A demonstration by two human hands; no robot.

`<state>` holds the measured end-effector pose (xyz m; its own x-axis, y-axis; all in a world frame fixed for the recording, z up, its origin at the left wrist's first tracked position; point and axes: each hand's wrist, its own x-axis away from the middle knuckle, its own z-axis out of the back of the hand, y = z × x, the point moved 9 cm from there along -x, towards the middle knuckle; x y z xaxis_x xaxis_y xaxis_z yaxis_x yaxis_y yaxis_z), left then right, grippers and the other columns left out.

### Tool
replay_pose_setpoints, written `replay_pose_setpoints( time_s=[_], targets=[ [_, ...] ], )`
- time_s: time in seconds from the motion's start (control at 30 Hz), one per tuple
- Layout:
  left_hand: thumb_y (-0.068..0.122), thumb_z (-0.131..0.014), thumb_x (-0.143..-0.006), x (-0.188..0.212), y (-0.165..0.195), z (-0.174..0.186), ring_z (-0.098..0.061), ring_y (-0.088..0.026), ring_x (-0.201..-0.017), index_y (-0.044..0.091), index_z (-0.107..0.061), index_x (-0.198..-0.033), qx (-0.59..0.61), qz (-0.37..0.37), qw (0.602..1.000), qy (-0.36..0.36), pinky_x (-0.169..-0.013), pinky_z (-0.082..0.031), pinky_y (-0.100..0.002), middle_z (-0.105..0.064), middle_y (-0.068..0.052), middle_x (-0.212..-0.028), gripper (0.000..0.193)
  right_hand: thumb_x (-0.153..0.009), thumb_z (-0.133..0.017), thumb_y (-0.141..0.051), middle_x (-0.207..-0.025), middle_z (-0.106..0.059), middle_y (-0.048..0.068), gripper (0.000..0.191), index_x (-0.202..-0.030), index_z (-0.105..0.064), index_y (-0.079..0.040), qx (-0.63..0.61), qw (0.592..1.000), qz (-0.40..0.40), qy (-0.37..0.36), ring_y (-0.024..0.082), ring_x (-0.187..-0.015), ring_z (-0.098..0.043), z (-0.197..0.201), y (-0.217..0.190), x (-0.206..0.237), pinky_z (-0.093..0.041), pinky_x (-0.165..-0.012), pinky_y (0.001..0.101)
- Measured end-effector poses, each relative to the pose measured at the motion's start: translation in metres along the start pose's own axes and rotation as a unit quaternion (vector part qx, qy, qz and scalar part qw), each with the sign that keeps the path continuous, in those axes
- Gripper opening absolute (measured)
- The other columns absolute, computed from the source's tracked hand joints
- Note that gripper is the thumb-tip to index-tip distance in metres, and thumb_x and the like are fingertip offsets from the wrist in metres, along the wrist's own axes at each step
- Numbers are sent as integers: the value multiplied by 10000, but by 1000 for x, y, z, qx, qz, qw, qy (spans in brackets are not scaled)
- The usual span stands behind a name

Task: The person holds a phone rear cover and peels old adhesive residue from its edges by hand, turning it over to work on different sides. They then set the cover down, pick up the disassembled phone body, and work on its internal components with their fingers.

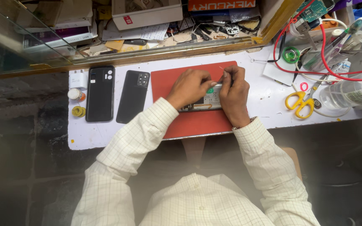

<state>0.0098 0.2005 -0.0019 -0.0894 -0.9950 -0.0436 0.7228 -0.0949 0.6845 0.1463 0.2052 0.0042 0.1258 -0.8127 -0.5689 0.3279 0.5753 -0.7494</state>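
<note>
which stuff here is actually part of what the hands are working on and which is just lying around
In use:
left hand
right hand
opened phone
thin tool, in the right hand
red mat

Lying about:
two black back covers
yellow scissors
white charger
yellow tape rolls
clear bottle

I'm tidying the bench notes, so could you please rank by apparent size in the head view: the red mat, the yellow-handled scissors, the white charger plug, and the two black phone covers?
1. Red mat, largest.
2. The two black phone covers, alike; not ranked apart.
3. Yellow-handled scissors.
4. White charger plug, smallest.
</note>
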Motion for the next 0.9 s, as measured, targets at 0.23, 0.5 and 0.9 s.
replay_pose_setpoints(
  time_s=[0.23,0.5,0.9],
  targets=[
    [203,-601,-956,3,2,0,-701,-379,-874,48,-730,-1018,5,-62,998,-14,-786,-531,-488,-739,-177,-893,211,-1087,-559,-20,-840,-679,137,82,-1148,-526,25,-1,1000,0,-5,216,-729,-699,-2,-1,0,-535,-636,324],
    [155,-522,-991,5,5,5,-697,-352,-1023,27,-695,-1145,34,-118,991,-54,-894,-523,-452,-753,-171,-1069,264,-1092,-554,-11,-841,-678,134,68,-1144,-522,19,0,1000,-1,-4,214,-737,-702,-1,0,0,-539,-648,325],
    [168,-707,-926,11,15,9,-728,-335,-810,66,-721,-961,15,-116,990,76,-728,-574,-434,-751,-141,-886,109,-1088,-560,-15,-848,-676,141,77,-1144,-521,21,-2,1000,-7,-2,220,-735,-693,-1,1,0,-536,-645,328]
  ],
)
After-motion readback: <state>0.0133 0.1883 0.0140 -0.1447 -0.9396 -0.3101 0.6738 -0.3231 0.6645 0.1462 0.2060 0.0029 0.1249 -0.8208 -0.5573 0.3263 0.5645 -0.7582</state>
